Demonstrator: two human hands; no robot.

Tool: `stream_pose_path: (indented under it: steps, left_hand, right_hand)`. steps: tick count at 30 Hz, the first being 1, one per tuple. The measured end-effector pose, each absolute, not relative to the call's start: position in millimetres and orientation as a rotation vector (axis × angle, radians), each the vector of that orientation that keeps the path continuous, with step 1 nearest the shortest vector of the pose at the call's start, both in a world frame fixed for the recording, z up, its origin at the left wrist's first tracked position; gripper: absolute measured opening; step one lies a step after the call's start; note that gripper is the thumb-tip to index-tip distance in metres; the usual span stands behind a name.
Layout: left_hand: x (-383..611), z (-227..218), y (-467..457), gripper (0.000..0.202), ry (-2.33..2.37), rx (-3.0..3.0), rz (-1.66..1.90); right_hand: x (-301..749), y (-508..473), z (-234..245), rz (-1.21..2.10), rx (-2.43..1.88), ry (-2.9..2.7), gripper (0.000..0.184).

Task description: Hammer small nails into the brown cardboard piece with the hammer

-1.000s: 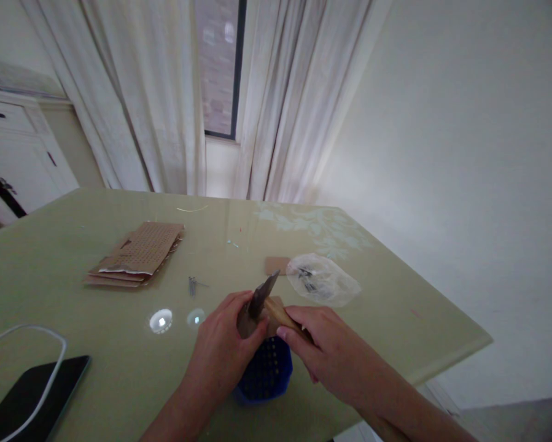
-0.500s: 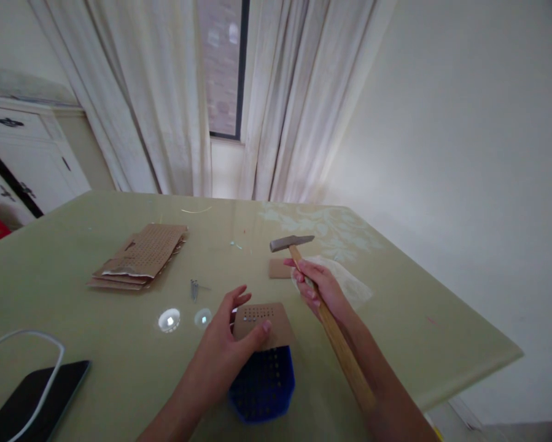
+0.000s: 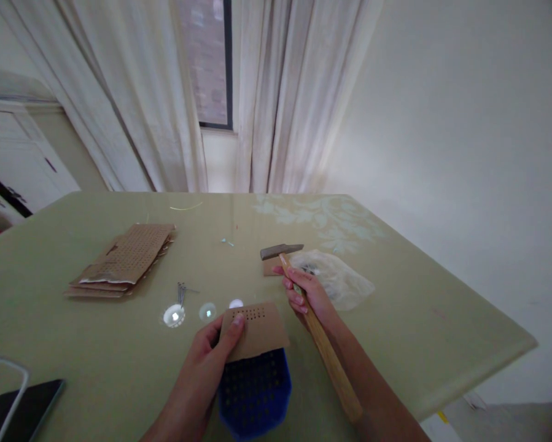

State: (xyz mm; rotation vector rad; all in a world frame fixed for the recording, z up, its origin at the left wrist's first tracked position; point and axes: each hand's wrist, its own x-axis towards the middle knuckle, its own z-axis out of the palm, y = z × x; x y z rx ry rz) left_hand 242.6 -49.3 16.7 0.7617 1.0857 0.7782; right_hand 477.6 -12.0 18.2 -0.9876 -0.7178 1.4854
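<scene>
My left hand point(image 3: 206, 362) pinches a small brown cardboard piece point(image 3: 256, 328) with rows of small holes, thumb on top, lifting its near edge off a blue perforated tray point(image 3: 255, 393) beneath. My right hand point(image 3: 306, 298) grips a wooden-handled hammer point(image 3: 319, 337) high on the shaft. The metal hammer head point(image 3: 280, 250) hangs above the table, beyond and to the right of the cardboard piece.
A stack of perforated cardboard sheets point(image 3: 121, 264) lies at the left. Loose nails point(image 3: 182, 292) lie mid-table, and a clear plastic bag point(image 3: 338, 279) holding nails sits right of the hammer. A small cardboard scrap point(image 3: 271, 267) lies behind the hammer head. Phone point(image 3: 18, 411) with white cable near left; table edge point(image 3: 487, 368) at right.
The hammer swung up off the cardboard piece and now hovers, slightly lower than half a second ago. My left hand shifted from pressing the piece flat to pinching and lifting it.
</scene>
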Motion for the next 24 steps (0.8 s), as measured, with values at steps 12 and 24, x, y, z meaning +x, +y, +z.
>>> stream_pose_path:
  steps: [12,24]
  left_hand:
    - [220.4,15.3,-19.5,0.060,1.229,1.069,0.936]
    - [150.9,-13.4,58.7,0.042,1.863,2.133,0.721]
  right_hand:
    - [468.1,-13.8,17.3,1.489,-0.987,-0.686,0.041]
    - [469.5,-11.8,12.7,1.493,-0.996,-0.694,0.046]
